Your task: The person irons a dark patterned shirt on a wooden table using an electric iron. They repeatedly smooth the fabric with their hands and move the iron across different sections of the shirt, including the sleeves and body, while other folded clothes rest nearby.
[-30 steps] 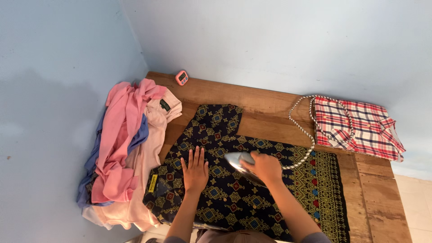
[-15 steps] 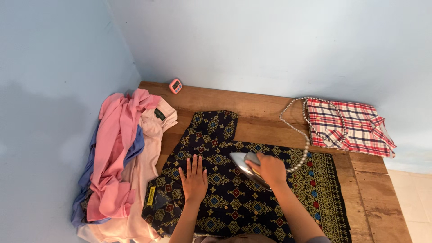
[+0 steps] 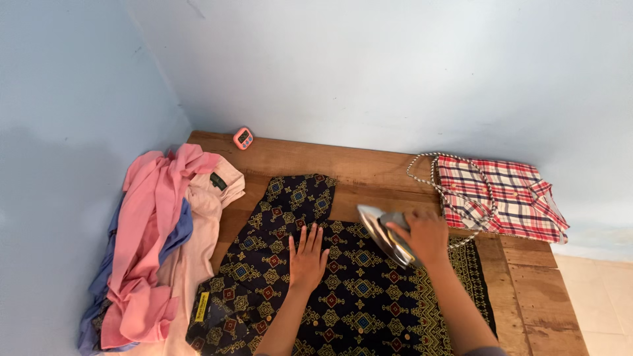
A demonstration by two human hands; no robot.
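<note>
A dark patterned shirt (image 3: 356, 290) with gold, red and blue motifs lies spread on the wooden table (image 3: 534, 290). My left hand (image 3: 307, 258) rests flat on it, fingers apart, pressing the cloth near its middle. My right hand (image 3: 425, 236) grips the handle of a silver iron (image 3: 382, 234), whose soleplate is tilted up on edge over the shirt's upper right part. The iron's braided cord (image 3: 432, 178) loops back over the plaid shirt.
A heap of pink, peach and blue clothes (image 3: 158, 250) fills the table's left side by the wall. A folded red plaid shirt (image 3: 514, 201) lies at the back right. A small pink timer (image 3: 243, 138) sits at the far edge. Blue walls close the corner.
My right hand has carried the iron to the right and farther up the shirt, tilting it. My left hand has stayed flat on the cloth. The view has shifted.
</note>
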